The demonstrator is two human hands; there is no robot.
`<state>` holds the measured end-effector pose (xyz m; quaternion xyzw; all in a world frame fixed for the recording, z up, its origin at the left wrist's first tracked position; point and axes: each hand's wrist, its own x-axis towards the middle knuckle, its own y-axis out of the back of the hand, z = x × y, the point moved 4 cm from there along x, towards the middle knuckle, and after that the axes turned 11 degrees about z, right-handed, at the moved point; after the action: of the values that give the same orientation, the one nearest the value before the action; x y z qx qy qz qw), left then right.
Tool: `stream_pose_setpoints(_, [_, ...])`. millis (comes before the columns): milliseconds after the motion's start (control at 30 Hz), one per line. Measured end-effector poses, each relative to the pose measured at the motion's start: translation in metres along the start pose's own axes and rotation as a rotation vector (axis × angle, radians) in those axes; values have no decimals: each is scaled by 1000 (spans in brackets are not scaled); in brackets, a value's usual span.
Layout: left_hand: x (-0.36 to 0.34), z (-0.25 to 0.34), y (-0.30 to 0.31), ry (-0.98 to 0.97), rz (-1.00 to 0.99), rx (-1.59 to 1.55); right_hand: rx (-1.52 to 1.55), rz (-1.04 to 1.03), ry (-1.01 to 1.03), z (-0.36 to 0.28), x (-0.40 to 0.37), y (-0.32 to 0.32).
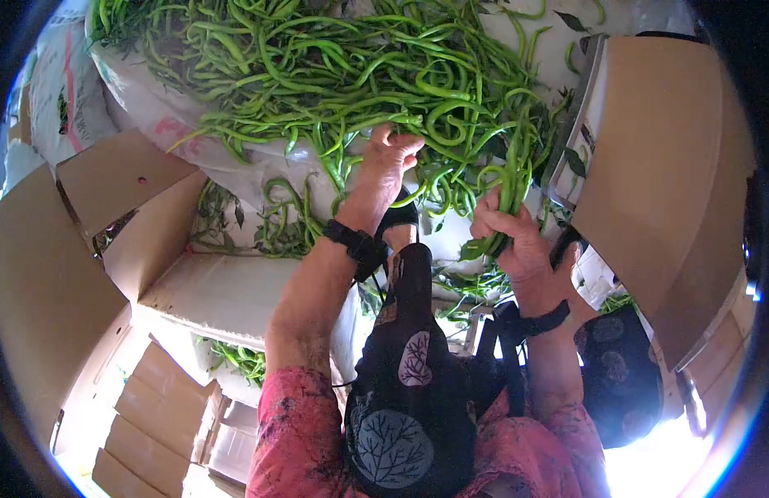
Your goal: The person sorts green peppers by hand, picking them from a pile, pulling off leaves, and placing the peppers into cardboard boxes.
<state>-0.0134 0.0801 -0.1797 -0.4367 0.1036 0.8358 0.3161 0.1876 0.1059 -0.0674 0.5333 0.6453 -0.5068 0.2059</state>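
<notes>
Long green chili peppers (pixel 318 70) lie in a large heap on a white plastic sheet (pixel 152 108). My left hand (pixel 393 153) is at the near edge of the heap, its fingers bent together at a pepper; the tips are partly hidden. To its right, my right hand (pixel 513 232) is closed around a bunch of green peppers (pixel 515 170) that points up toward the heap. Several curled peppers hang between the two hands.
An open cardboard box (pixel 210 290) stands at the left, with loose peppers and leaves behind it. A tall cardboard flap (pixel 658 183) rises at the right. More peppers (pixel 239 361) show low at the left. Flattened cardboard (pixel 152 415) lies at the lower left.
</notes>
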Motion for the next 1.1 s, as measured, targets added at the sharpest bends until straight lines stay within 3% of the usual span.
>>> stream_pose_setpoints(67, [12, -6, 4, 46, -13, -61, 59, 63, -49, 8, -2, 4])
stream_pose_setpoints(133, [9, 9, -1, -10, -183, 46, 96, 83, -48, 15, 2, 12])
stream_pose_setpoints(167, [3, 17, -1, -49, -194, 269, 50, 93, -56, 16, 2, 15])
stream_pose_setpoints(200, [-6, 26, -2, -44, -198, 270, 5, 105, -65, 17, 0, 17])
stream_pose_setpoints(267, [-19, 51, -1, -309, -150, 765, -36, 102, -65, 14, -2, 15])
stream_pose_setpoints(300, [-43, 79, -6, -908, -288, 997, -77, 103, -64, 11, -4, 14])
stream_pose_setpoints(333, [-61, 99, -7, -910, -302, 998, -70, 112, -57, 8, -6, 15])
stream_pose_setpoints(400, [-89, 126, 3, -247, -198, 483, -117, 58, -44, 5, -11, 12])
stream_pose_setpoints(533, [-133, 133, 15, -179, -221, 260, -18, 71, -98, 4, -22, -13])
stream_pose_setpoints(600, [-140, 111, 23, 74, -299, -195, -3, -11, -123, 6, -27, -37])
stream_pose_setpoints(633, [-149, 105, 19, 108, -452, -332, 0, 0, -116, 10, -26, -45])
stream_pose_setpoints(667, [-159, 100, 17, 116, -460, -332, 95, -6, -131, 14, -25, -54])
stream_pose_setpoints(733, [-179, 85, 17, 217, -409, 78, 197, -16, -149, 14, -25, -60])
stream_pose_setpoints(800, [-180, 73, 19, 218, -400, 91, 338, -118, -89, 3, -26, -68])
stream_pose_setpoints(833, [-178, 64, 20, 223, -395, 102, 92, -3, -3, 1, -27, -58])
stream_pose_setpoints(867, [-175, 56, 20, 224, -401, 101, 91, 1, 1, -1, -26, -55])
stream_pose_setpoints(933, [-167, 55, 23, 16, -229, 149, -26, 49, 80, -5, -22, -50])
stream_pose_setpoints(967, [-162, 56, 23, -14, -133, 317, 0, 88, 103, -8, -25, -52])
stream_pose_setpoints(1100, [-146, 47, 13, -153, -166, 573, -181, 150, 203, -2, -23, -33])
